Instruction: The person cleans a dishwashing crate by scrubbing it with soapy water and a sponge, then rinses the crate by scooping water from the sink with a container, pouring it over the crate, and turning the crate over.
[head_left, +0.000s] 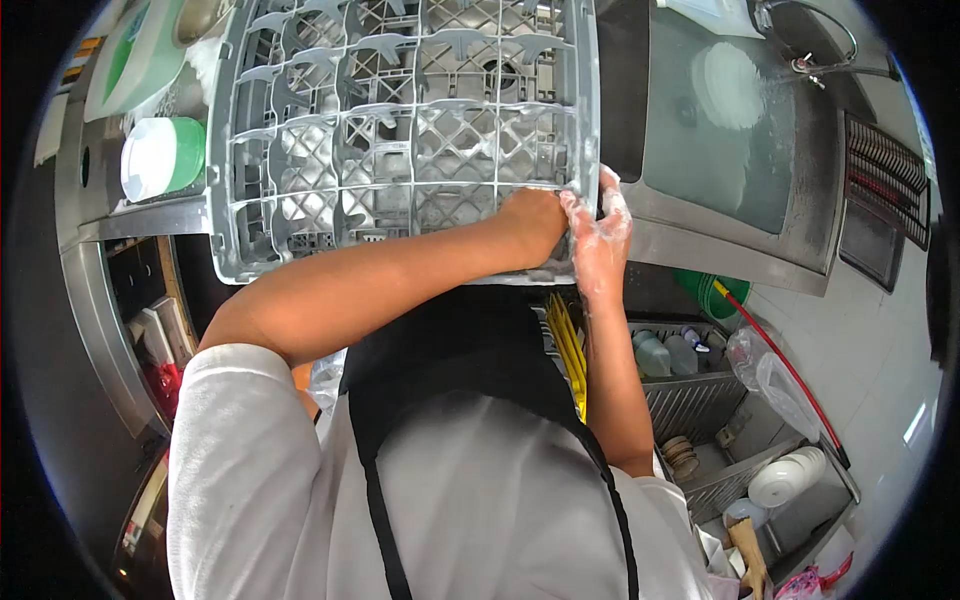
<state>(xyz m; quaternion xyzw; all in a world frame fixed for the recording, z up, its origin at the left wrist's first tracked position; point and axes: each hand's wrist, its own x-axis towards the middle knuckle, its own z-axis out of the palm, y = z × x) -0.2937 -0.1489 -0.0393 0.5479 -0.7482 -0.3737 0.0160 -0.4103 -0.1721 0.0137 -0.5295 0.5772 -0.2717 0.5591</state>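
Observation:
A grey plastic dishwasher rack (415,120), divided into several compartments, stretches across the counter edge in front of me, with foam on parts of its lattice. My left hand (533,225) reaches across to its near right corner, fingers curled in and closed. Whatever those fingers hold, if anything, is hidden. Covered in white suds, my right hand (602,245) grips the outer right side of the rack at the same corner, thumb and fingers around the edge. The two hands are close together.
Left of the rack stand a green-and-white tub (163,158) and a larger green container (135,60). To the right is a water-filled sink (715,130) with a tap (810,68). Below right are metal baskets (690,400), plates (785,480) and a red-handled stick (780,360).

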